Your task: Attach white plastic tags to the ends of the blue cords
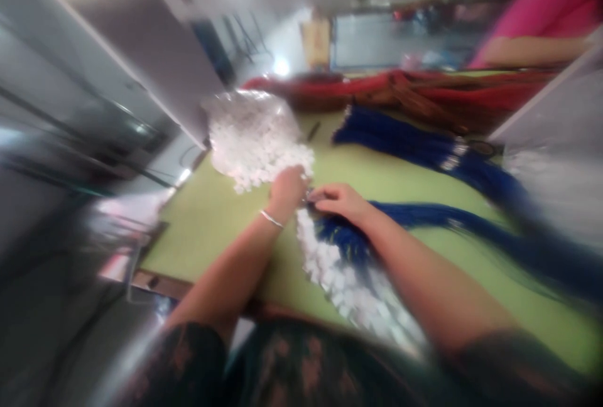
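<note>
- Left hand (287, 192): fingers curled beside the white pieces pile; fingertips blurred, grip cannot be told.
- Right hand (343, 203): fingers bent towards the left hand, over the near blue wire bundle; a small dark item at the fingertips, too blurred to identify; grip cannot be told.
- White pieces pile (264, 143): spilling from clear bag, on green tabletop (202, 225).
- Near blue wire bundle (424, 213): partly hidden under right hand and forearm; far end blurred.
- White pieces row (325, 262): below the hands, lower end blurred.
- Pink sleeve (556, 11): co-worker's, cut off at frame edge.
</note>
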The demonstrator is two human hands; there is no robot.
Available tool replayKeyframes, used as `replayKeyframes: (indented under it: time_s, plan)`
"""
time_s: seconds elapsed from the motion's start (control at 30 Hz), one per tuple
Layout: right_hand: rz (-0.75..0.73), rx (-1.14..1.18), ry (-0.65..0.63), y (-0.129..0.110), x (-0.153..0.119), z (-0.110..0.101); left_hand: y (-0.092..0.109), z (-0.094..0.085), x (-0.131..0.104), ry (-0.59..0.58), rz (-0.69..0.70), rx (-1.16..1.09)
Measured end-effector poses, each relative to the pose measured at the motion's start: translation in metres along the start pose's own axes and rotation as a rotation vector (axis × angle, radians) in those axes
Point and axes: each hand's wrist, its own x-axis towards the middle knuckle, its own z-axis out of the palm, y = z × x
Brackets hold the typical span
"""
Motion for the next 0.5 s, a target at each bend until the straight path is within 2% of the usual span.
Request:
replayKeyframes:
  time_s: [0.07,0.13,0.23,0.37,0.5]
  plan:
    - [0.058,0.046,-0.041,-0.003,0.001,-0.004,-0.005,0.004,0.0,0.014,0.015,-0.012]
    - [0.11,0.091,-0.028,-0.007,0.001,-0.006,-0.013,0.004,-0.002,0.051,0.019,-0.052]
    - [0.139,0.148,-0.011,-0.012,0.0,-0.005,-0.027,-0.003,-0.008,0.099,-0.022,-0.226]
    - [0.129,0.04,0.063,-0.014,-0.001,0.001,-0.034,-0.016,-0.028,0.015,-0.143,-0.705]
    - [0.061,-0.123,0.206,-0.011,-0.001,0.011,-0.023,-0.025,-0.055,-0.094,-0.267,-1.204]
